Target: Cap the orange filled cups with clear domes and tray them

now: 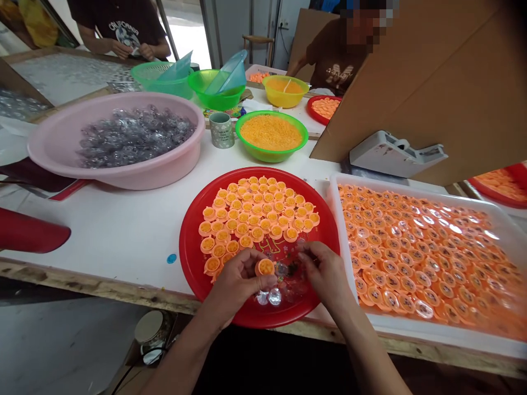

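My left hand (236, 282) pinches a small orange cup (265, 267) between thumb and fingers, above a round red plastic tray (193, 258). Many more orange cups (251, 216), filled with yellow-orange granules, stand on that tray. My right hand (325, 271) is over the tray's lower part, its fingertips among loose transparent plastic capsule halves (274, 296). Whether those fingers grip a piece is hard to see. A white tray (395, 193) packed with capped orange cups (420, 252) lies to the right of my right hand.
A pink basin (45, 151) of transparent capsule halves, a green bowl of orange granules (272, 155), a mug (221, 130) and a white device (395, 154) stand on the white table. A cardboard sheet (415, 82) rises at right. Two co-workers (119, 27) sit beyond.
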Tool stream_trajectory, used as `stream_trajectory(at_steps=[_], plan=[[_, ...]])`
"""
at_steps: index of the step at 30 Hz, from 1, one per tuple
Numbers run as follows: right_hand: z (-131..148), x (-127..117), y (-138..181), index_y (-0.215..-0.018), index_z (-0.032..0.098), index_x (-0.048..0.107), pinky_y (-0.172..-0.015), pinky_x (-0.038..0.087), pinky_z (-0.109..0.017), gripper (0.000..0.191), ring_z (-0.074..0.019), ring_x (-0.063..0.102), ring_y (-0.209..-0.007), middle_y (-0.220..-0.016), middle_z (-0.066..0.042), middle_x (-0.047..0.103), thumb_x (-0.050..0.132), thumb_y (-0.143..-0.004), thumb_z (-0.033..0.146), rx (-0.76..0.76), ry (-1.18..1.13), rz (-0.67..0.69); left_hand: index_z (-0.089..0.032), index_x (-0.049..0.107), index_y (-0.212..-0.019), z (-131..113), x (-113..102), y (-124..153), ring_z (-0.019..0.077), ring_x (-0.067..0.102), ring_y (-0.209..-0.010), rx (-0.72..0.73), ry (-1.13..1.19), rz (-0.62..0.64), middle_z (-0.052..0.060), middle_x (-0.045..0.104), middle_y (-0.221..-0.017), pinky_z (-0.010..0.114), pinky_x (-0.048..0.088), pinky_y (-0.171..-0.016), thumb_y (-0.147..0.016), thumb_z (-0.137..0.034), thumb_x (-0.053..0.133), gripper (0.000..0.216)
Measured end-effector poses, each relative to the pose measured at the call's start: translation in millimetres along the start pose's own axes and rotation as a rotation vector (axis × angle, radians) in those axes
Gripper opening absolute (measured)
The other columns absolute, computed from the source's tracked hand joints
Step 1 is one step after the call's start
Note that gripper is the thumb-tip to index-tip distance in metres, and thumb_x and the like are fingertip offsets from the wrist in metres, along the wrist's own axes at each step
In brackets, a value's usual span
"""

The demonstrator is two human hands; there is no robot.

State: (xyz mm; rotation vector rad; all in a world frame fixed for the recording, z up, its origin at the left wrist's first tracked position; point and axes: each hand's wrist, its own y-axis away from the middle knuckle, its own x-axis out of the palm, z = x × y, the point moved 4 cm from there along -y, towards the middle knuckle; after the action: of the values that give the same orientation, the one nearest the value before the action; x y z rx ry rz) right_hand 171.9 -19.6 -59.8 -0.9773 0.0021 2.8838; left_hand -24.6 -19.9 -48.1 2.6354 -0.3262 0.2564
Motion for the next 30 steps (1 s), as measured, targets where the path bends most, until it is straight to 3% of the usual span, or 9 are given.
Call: stream_trajectory(at_steps=[3, 6, 12, 16, 19, 22, 25, 30], plan=[[7.0, 8.4, 2.2, -0.09, 0.021, 0.07, -0.075, 0.05, -0.032, 0.019, -0.0196, 0.061, -0.082, -0.089, -0.005, 0.064, 0.055, -0.084, 0.01, -0.137, 0.079, 0.128, -0.017, 0.061, -0.086, -5.8, -6.4, 1.1, 0.0148, 0.063, -0.069, -0.025, 0.109, -0.025, 0.001, 0.064, -0.081, 0.025, 0.052, -0.062, -0.077, -0.035, 0.075, 0.024], [14.5, 23.3, 7.3, -0.096, 0.022, 0.07, -0.079, 0.049, -0.033, 0.025, -0.0212, 0.059, -0.089, -0.093, -0.005, 0.061, 0.058, -0.081, 0.007, -0.218, 0.161, 0.254, -0.017, 0.061, -0.087, -10.1, -10.7, 3.5, 0.0167, 0.064, -0.078, -0.043, 0.159, -0.055, 0.001, 0.063, -0.084, 0.028, 0.056, -0.069, -0.077, -0.031, 0.076, 0.022], [13.2, 30.6, 13.5, -0.115, 0.024, 0.061, -0.079, 0.049, -0.03, 0.04, -0.0178, 0.061, -0.087, -0.101, -0.004, 0.061, 0.054, -0.083, 0.001, -0.155, 0.144, 0.295, -0.017, 0.067, -0.105, -4.7, -11.6, 5.3, 0.0209, 0.063, -0.096, -0.058, 0.22, -0.099, 0.005, 0.064, -0.098, 0.032, 0.058, -0.081, -0.077, -0.027, 0.077, 0.031], [18.3, 12.8, 19.2, -0.095, 0.021, 0.063, -0.078, 0.049, -0.028, 0.023, -0.0162, 0.061, -0.084, -0.095, -0.003, 0.061, 0.051, -0.087, 0.003, -0.131, 0.139, 0.243, -0.018, 0.067, -0.094, -3.9, -12.7, 4.5, 0.0191, 0.063, -0.088, -0.062, 0.227, -0.112, 0.002, 0.061, -0.092, 0.029, 0.058, -0.072, -0.078, -0.029, 0.076, 0.022], [27.8, 4.1, 31.1, -0.087, 0.022, 0.065, -0.077, 0.048, -0.028, 0.015, -0.0176, 0.06, -0.088, -0.095, -0.002, 0.062, 0.058, -0.087, 0.009, -0.169, 0.17, 0.38, -0.019, 0.065, -0.092, -4.1, -13.5, 4.1, 0.0182, 0.064, -0.084, -0.079, 0.184, -0.095, 0.001, 0.063, -0.087, 0.027, 0.056, -0.069, -0.077, -0.031, 0.077, 0.022], [33.5, 2.8, 43.7, -0.08, 0.023, 0.067, -0.077, 0.047, -0.03, 0.017, -0.0206, 0.058, -0.093, -0.093, -0.002, 0.063, 0.06, -0.084, 0.009, -0.217, 0.281, 0.49, -0.021, 0.067, -0.102, -4.5, -13.5, 4.0, 0.0175, 0.064, -0.085, -0.06, 0.117, -0.097, 0.002, 0.067, -0.091, 0.024, 0.053, -0.069, -0.077, -0.033, 0.077, 0.03], [31.8, 3.6, 47.8, -0.07, 0.02, 0.061, -0.072, 0.045, -0.029, 0.024, -0.0202, 0.058, -0.086, -0.084, -0.003, 0.062, 0.051, -0.086, 0.004, -0.241, 0.335, 0.45, -0.02, 0.069, -0.106, -4.7, -9.5, 4.5, 0.0166, 0.064, -0.082, -0.035, 0.1, -0.063, 0.003, 0.069, -0.09, 0.023, 0.052, -0.069, -0.078, -0.034, 0.075, 0.031], [17.3, -1.8, 36.3, -0.073, 0.02, 0.055, -0.066, 0.046, -0.027, 0.02, -0.0167, 0.058, -0.073, -0.078, -0.002, 0.06, 0.05, -0.09, 0.012, -0.093, 0.069, 0.293, -0.017, 0.07, -0.099, -3.1, -2.0, 6.7, 0.019, 0.067, -0.084, -0.075, 0.134, -0.013, 0.005, 0.07, -0.094, 0.027, 0.054, -0.076, -0.078, -0.032, 0.075, 0.026]])
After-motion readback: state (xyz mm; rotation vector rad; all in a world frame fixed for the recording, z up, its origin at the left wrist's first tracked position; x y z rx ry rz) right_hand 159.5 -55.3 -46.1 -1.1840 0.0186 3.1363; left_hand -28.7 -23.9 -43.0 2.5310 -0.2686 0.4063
